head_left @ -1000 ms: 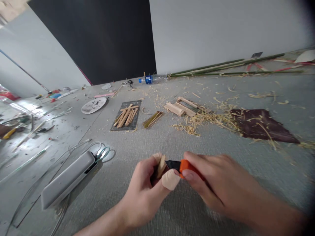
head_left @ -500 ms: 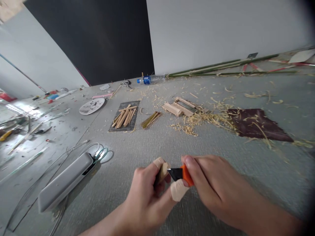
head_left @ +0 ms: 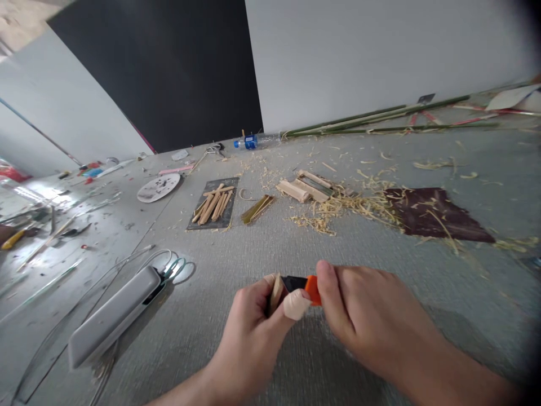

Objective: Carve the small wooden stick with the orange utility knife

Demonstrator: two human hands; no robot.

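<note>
My left hand (head_left: 251, 327) is closed around a small pale bamboo piece (head_left: 276, 290), with a bandaged thumb pressed beside the blade. My right hand (head_left: 363, 318) grips an orange-handled knife (head_left: 310, 286) whose dark blade touches the bamboo piece. Both hands meet just above the grey mat (head_left: 296, 248), near its front edge.
A grey power bank (head_left: 116, 316) with cables lies at the left. Further back are a dark slab with bamboo sticks (head_left: 213, 206), green strips (head_left: 257, 208), split bamboo blocks (head_left: 304, 188), shavings (head_left: 342, 208), a dark brown sheet (head_left: 437, 217), a water bottle (head_left: 253, 141) and long green stalks (head_left: 380, 115).
The hands shifted slightly; the knife blade moved back against the bamboo piece and my left thumb closed in over the blade.
</note>
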